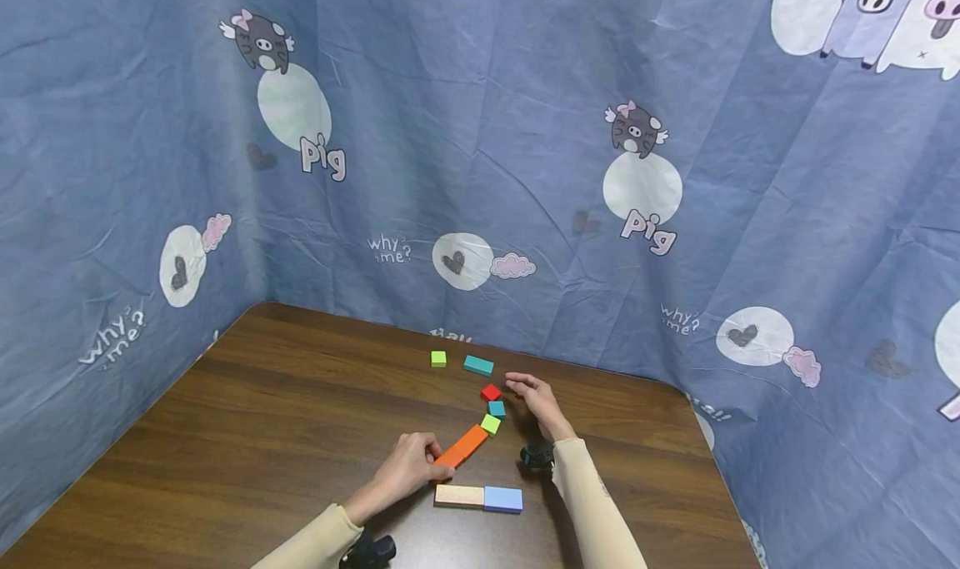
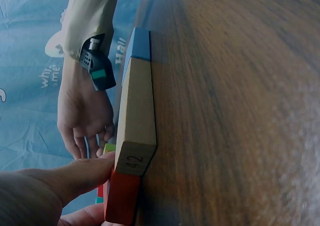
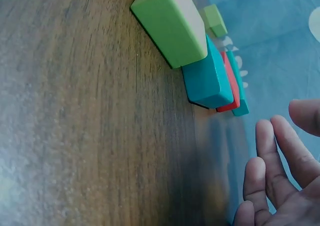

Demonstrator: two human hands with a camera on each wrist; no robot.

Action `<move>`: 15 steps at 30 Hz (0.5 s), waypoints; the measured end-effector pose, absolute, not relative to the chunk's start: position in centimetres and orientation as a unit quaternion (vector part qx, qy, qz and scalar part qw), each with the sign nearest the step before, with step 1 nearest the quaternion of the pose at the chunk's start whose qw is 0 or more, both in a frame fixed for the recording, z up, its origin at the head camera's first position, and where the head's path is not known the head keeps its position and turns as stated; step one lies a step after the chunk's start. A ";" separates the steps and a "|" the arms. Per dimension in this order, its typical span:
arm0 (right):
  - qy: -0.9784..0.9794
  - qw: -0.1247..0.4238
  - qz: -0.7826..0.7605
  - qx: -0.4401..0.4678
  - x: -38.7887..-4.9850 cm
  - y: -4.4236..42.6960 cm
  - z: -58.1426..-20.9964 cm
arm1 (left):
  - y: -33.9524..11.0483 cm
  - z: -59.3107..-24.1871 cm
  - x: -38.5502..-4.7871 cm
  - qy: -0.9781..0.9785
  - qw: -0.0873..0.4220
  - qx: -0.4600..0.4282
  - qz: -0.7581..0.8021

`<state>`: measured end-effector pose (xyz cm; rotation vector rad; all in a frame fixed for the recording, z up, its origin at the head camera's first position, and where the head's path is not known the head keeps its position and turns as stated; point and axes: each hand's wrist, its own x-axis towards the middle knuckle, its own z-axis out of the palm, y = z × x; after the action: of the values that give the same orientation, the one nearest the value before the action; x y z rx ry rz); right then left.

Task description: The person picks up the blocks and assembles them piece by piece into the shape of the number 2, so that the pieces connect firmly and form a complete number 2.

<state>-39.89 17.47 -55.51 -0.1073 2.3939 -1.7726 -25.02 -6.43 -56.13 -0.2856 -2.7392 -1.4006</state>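
Observation:
My left hand (image 1: 406,467) pinches the near end of the long orange block (image 1: 467,446) between thumb and fingers. The block lies slanted on the table; whether it is one piece or two end to end I cannot tell. From its far end run a lime green block (image 1: 491,424), a teal block (image 1: 497,408) and a red block (image 1: 491,392). My right hand (image 3: 287,178) holds nothing, its fingers loosely extended just right of the red block. Close to my left thumb, a plain wooden block (image 2: 137,110) marked 42 meets a blue block (image 1: 503,500) end to end.
Farther back on the brown wooden table (image 1: 300,402) lie a longer teal block (image 1: 478,365) and a small lime block (image 1: 438,359). A blue curtain (image 1: 450,177) with cartoon pigs hangs along the back and left edges. Each wrist wears a dark camera.

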 end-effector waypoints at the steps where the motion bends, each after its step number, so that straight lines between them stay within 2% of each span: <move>1: 0.796 0.079 -0.599 -0.035 -39.9 17.5 -55.5 | -6.4 -56.1 -25.0 -0.886 0.026 -0.092 -0.453; 7: 0.772 0.078 -0.629 -0.039 -39.6 17.6 -55.3 | -6.5 -56.1 -25.1 -0.888 0.029 -0.092 -0.449; 15: 0.759 0.106 -0.640 -0.053 -38.7 17.6 -55.3 | -6.5 -56.1 -25.1 -0.887 0.021 -0.097 -0.451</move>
<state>-38.71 17.65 -55.34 -0.1553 2.2362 -1.8857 -25.06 -6.49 -56.06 -0.3010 -2.7489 -1.3983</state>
